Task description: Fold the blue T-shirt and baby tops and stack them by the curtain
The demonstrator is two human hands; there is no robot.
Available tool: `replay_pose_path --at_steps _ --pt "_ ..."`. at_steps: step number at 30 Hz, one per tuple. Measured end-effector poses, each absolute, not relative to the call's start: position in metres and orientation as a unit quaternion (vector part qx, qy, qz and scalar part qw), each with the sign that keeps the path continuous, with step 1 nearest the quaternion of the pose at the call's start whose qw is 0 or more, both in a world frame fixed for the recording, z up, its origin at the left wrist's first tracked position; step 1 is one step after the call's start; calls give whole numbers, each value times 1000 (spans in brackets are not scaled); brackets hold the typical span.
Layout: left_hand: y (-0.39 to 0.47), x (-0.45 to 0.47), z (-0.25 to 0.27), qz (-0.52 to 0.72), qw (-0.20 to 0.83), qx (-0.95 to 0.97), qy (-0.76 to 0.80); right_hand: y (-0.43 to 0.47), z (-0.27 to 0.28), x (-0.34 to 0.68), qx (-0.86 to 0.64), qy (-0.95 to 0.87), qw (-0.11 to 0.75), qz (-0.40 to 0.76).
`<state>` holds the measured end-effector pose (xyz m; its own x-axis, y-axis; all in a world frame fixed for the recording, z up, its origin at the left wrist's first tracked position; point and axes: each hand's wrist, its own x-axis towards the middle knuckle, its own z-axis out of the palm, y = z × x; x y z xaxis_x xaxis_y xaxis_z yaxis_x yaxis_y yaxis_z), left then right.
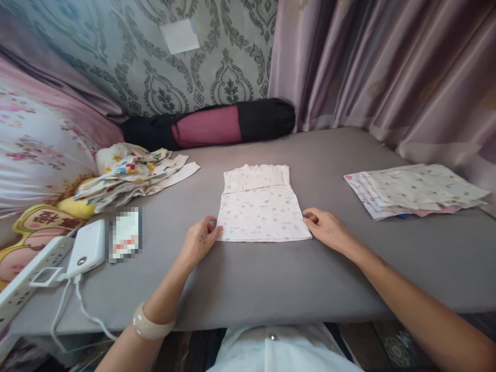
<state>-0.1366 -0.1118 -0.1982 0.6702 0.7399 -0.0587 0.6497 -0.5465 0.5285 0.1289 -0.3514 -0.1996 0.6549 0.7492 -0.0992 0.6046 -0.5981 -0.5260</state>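
Observation:
A small white printed baby shirt [265, 214] lies flat on the grey-covered surface in front of me, with its upper part folded down over the rest. At its near left corner my left hand [201, 240] pinches the edge between thumb and fingers. My right hand [327, 230] grips the near right corner in the same way. The cloth between the two hands is spread fairly smooth, its near hem almost straight. Whatever lies under the fold is hidden.
To the right sits a stack of folded printed clothes [422, 188]. Loose clothes [135, 173] are heaped at the left, near a power bank [87, 248], a power strip [36, 279] and a blurred-out card [124, 235]. A long black and maroon bag [209, 125] lies along the wall.

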Motion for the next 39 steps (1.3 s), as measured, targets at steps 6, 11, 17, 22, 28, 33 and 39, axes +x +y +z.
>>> replay_pose_path --at_steps 6,11,17,22,28,33,39 --pt "-116 -136 -194 78 301 863 399 -354 -199 121 -873 -394 231 172" --pt "-117 -140 -192 85 365 842 388 -360 -198 115 -856 -398 254 212" --pt "-112 -145 -190 97 467 794 377 -362 -188 115 -814 -365 355 278" --pt "-110 -143 -178 132 556 722 390 -361 -179 120 -763 -281 471 342" --pt "-103 -135 -167 189 632 610 440 -355 -167 124 -685 -162 604 374" --pt "-97 -124 -161 257 697 510 434 -345 -159 127 -643 -130 658 369" --pt "-95 -102 -158 327 715 481 389 -328 -158 130 -619 -131 692 348"
